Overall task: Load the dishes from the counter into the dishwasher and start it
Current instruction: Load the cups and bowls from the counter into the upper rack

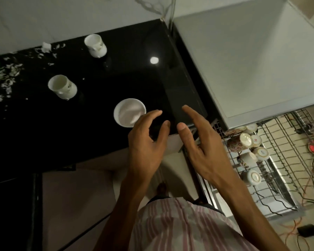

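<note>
Both your left hand [145, 142] and right hand [199, 142] hang released and empty, so a hurried grip could knock the small white ceramic bowl [129, 112] off the glossy black bench's [43, 133] front-right corner.

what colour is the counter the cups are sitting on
Glossy black; the stone counter reflects a ceiling light, seen clearly in the head view beneath the white ceramic cups.
</note>
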Available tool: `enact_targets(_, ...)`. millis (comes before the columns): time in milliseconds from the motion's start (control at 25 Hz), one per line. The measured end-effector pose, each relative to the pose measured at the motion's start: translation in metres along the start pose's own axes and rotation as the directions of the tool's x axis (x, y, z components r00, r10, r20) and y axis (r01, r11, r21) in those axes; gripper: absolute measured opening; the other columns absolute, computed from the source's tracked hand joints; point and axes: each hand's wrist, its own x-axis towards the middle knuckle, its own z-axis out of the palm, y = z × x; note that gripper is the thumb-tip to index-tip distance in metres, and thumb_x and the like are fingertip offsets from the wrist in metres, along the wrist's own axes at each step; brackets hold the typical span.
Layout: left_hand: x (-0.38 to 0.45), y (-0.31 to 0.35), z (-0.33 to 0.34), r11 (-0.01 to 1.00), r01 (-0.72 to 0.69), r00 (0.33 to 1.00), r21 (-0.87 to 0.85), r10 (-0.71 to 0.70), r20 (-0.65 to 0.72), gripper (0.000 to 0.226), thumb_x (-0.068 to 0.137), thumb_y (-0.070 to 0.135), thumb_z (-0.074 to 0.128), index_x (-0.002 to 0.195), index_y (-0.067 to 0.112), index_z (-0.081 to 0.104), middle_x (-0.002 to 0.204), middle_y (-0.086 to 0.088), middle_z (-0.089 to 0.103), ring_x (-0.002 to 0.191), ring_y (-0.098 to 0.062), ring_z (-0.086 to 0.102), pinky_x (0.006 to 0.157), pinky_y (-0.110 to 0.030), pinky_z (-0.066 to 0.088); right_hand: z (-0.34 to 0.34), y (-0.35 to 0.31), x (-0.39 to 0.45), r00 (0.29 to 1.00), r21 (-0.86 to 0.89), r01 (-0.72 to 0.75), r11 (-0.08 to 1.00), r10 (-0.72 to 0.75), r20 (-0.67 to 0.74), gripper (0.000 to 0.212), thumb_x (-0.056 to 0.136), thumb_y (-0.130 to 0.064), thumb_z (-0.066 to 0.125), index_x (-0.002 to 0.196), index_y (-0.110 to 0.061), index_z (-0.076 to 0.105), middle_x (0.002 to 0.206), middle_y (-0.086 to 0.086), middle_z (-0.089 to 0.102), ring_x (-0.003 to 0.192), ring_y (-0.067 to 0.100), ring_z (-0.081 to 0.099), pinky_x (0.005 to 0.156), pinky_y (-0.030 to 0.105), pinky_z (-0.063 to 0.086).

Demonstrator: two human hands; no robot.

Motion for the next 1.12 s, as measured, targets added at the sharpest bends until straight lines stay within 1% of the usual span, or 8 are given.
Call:
enact_targets(120, 0.002, -0.007, -0.018, 0.999, 0.039, 0.998, -0.006, -0.039, -0.041, 0.032, 0.091, 0.021, 0.067, 0.122, 0.012, 0.063, 0.122, 0.011, 0.057, 0.113, 0.017, 0.047, 0.092, -0.002, 0.038, 0.016, -0.012, 0.009, 0.999, 0.014, 0.025, 1.0, -0.026, 0.038, 0.056, 0.098, -0.053, 0.039, 0.149, -0.03, 0.034, 0.153, -0.016, 0.036, 0.14, -0.005, 0.028, 0.108, 0.009, 0.027)
enact_targets(280, 0.009, -0.013, -0.037, 0.991, 0.131, 0.987, -0.02, -0.133, -0.094, 0.034, 0.091, 0.027, 0.065, 0.123, 0.014, 0.063, 0.129, 0.001, 0.061, 0.12, -0.008, 0.054, 0.093, -0.005, 0.041, 0.032, -0.029, 0.024, 0.993, 0.017, 0.073, 0.997, -0.075, 0.094, 0.058, 0.097, -0.053, 0.039, 0.149, -0.028, 0.034, 0.153, -0.014, 0.036, 0.14, -0.003, 0.029, 0.107, 0.01, 0.027)
enact_targets(440, 0.017, -0.011, -0.042, 0.979, 0.196, 0.964, -0.059, -0.203, -0.171, 0.032, 0.092, 0.026, 0.065, 0.122, 0.016, 0.063, 0.127, 0.001, 0.062, 0.118, -0.01, 0.056, 0.086, 0.0, 0.04, 0.037, -0.036, 0.04, 0.981, 0.039, 0.118, 0.992, -0.123, 0.152, 0.057, 0.098, -0.053, 0.04, 0.149, -0.029, 0.034, 0.153, -0.013, 0.036, 0.141, 0.001, 0.031, 0.111, 0.026, 0.036)
enact_targets(560, 0.025, -0.01, -0.042, 0.968, 0.243, 0.941, -0.053, -0.249, -0.229, 0.034, 0.092, 0.027, 0.065, 0.123, 0.015, 0.063, 0.127, 0.001, 0.062, 0.112, -0.004, 0.056, 0.081, 0.003, 0.038, 0.041, -0.037, 0.058, 0.962, 0.048, 0.167, 0.985, -0.174, 0.209, 0.056, 0.099, -0.053, 0.04, 0.149, -0.028, 0.034, 0.153, -0.011, 0.037, 0.141, 0.003, 0.031, 0.112, 0.026, 0.034)
enact_targets(680, 0.037, -0.009, -0.043, 0.959, 0.281, 0.919, -0.034, -0.279, -0.278, 0.037, 0.091, 0.033, 0.065, 0.125, 0.017, 0.062, 0.127, 0.005, 0.061, 0.101, 0.009, 0.053, 0.078, 0.005, 0.036, 0.041, -0.04, 0.081, 0.942, 0.041, 0.215, 0.976, -0.218, 0.254, 0.058, 0.098, -0.053, 0.038, 0.149, -0.027, 0.034, 0.153, -0.008, 0.038, 0.141, 0.006, 0.032, 0.113, 0.031, 0.036)
enact_targets(800, 0.047, -0.01, -0.043, 0.95, 0.31, 0.895, -0.029, -0.302, -0.327, 0.039, 0.09, 0.037, 0.064, 0.125, 0.019, 0.061, 0.127, 0.008, 0.06, 0.099, 0.018, 0.049, 0.079, 0.007, 0.034, 0.04, -0.041, 0.102, 0.92, 0.038, 0.257, 0.966, -0.257, 0.297, 0.059, 0.098, -0.055, 0.037, 0.15, -0.026, 0.032, 0.153, -0.007, 0.037, 0.14, 0.008, 0.034, 0.11, 0.033, 0.04)
enact_targets(1000, 0.049, -0.012, -0.037, 0.938, 0.345, 0.861, -0.041, -0.334, -0.384, 0.043, 0.089, 0.037, 0.063, 0.126, 0.015, 0.061, 0.126, 0.006, 0.061, 0.101, 0.013, 0.052, 0.081, 0.005, 0.035, 0.045, -0.04, 0.121, 0.876, 0.069, 0.272, 0.96, -0.277, 0.395, 0.062, 0.097, -0.061, 0.034, 0.15, -0.029, 0.028, 0.154, -0.007, 0.035, 0.139, 0.01, 0.036, 0.104, 0.03, 0.042)
enact_targets(1120, 0.052, -0.019, -0.04, 0.932, 0.359, 0.843, -0.054, -0.349, -0.41, 0.037, 0.09, 0.033, 0.064, 0.123, 0.016, 0.062, 0.125, 0.009, 0.06, 0.103, 0.013, 0.051, 0.083, 0.005, 0.035, 0.054, -0.041, 0.127, 0.852, 0.07, 0.283, 0.957, -0.284, 0.44, 0.066, 0.094, -0.066, 0.031, 0.15, -0.032, 0.026, 0.155, -0.006, 0.032, 0.138, 0.013, 0.038, 0.104, 0.04, 0.046)
